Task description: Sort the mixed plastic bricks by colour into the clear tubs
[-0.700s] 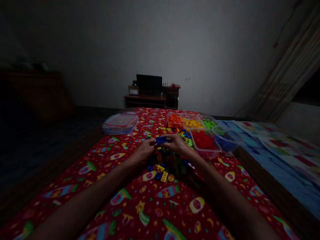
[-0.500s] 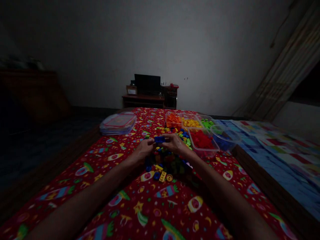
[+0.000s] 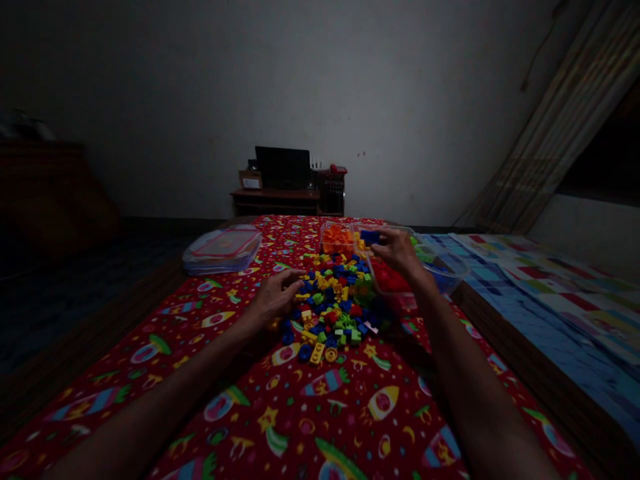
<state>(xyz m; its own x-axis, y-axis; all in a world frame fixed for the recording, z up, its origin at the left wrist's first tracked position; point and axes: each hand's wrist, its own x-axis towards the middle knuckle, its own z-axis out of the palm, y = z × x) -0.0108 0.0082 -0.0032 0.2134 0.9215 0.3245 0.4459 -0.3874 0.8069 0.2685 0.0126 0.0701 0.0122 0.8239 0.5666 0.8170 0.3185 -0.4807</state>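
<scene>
A blue toy building brick (image 3: 370, 237) is pinched between the fingers and thumb of my right hand (image 3: 397, 250), raised over the clear containers. Below that hand lies a container of red bricks (image 3: 387, 275); yellow bricks (image 3: 359, 244) show beside the held brick. My left hand (image 3: 274, 297) rests at the left edge of a mixed pile of bricks (image 3: 333, 293), its fingers loosely bent and apart, with nothing seen in it. Its fingertips reach the nearest bricks; whether they touch them is unclear. My right hand and forearm partly hide the containers of green bricks (image 3: 424, 253) and blue bricks (image 3: 445, 273).
A container of orange bricks (image 3: 337, 238) stands behind the pile. Stacked clear lids (image 3: 223, 250) lie at the left on the red patterned cloth (image 3: 300, 407). To the right is a bed-like surface with a blue checked cover (image 3: 505, 300). A monitor (image 3: 283, 167) stands by the far wall.
My right hand has carried the blue brick away from my left hand, to the right and over the containers. My left hand has let go of it and shifted slightly left. The pile is now uncovered.
</scene>
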